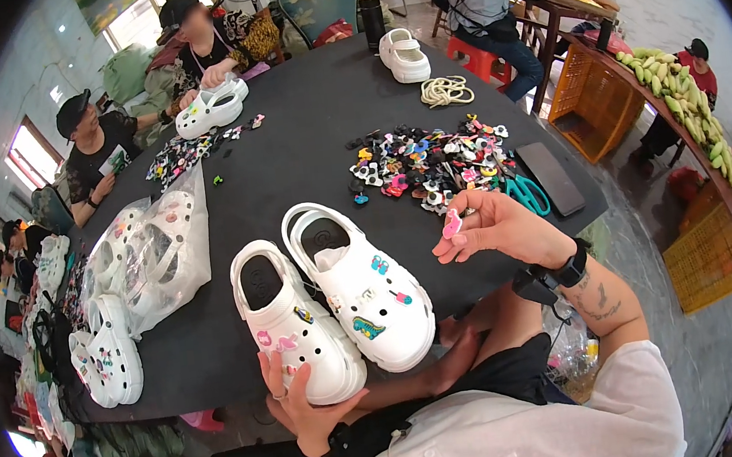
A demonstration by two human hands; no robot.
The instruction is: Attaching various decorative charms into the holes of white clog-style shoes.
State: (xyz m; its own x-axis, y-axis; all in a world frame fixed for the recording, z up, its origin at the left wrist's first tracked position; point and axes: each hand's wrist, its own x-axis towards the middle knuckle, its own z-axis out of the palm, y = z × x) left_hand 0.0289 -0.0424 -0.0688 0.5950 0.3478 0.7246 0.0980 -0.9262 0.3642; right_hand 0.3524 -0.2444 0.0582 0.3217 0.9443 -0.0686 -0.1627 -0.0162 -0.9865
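Note:
Two white clogs stand side by side at the near edge of the black table (302,128). My left hand (300,405) grips the toe of the left clog (291,325), which carries several small charms. The right clog (364,296) also has colourful charms on its top. My right hand (495,228) hovers just right of that clog, pinching a small pink charm (452,224) between thumb and fingers. A heap of loose colourful charms (431,164) lies beyond my right hand.
Teal scissors (525,194) and a dark flat case (550,178) lie right of the heap. A plastic bag of white clogs (150,256) sits left, more clogs (107,354) beside it. A cord coil (445,91) and another pair (403,55) lie far. Other people sit around the table.

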